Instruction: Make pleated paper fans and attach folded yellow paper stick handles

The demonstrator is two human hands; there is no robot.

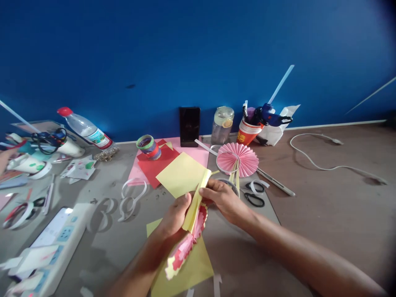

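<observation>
A folded yellow paper strip is gripped between my two hands, slanting up and away. My left hand is closed on its left side, thumb pointing up. Higher on the strip, my right hand pinches it between thumb and fingers. Just below and partly behind the strip is a pleated pink, red and yellow paper piece; whether my fingers also hold it is hidden. Under my wrists lies a yellow sheet, and beyond my hands another yellow sheet rests on red paper.
A pink paper fan, black scissors and a pen-like stick lie right of my hands. Behind stand a phone, a jar and a cup. A power strip and a tilted bottle are left. Another person's hand shows far left.
</observation>
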